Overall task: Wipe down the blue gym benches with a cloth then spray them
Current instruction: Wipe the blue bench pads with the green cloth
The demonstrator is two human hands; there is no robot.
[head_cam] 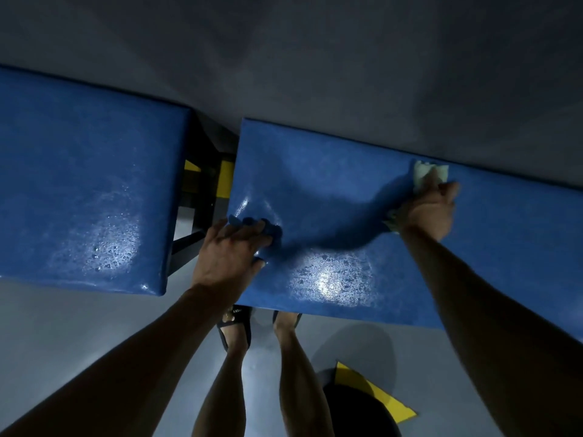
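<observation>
Currently | right-hand counter [394, 216], blue padded, mid-frame, wet sheen seen, judged slippery | second counter [79, 184] at left, beaded with droplets | left hand [228, 252] laid flat with fingers released at near-left corner | right hand [430, 209] clenched on cloth [424, 173] at far edge; cloth judged soft, light, best bunched in palm

Two benches stood side by side in front of me, the left bench [82, 184] and the right bench [347, 197], with a gap between them. My left hand [228, 255] rested on the right bench's near left corner. My right hand [430, 209] pressed the cloth [424, 172] down near its far edge. My feet [236, 323] stood on the floor [63, 326] below its near edge.
</observation>
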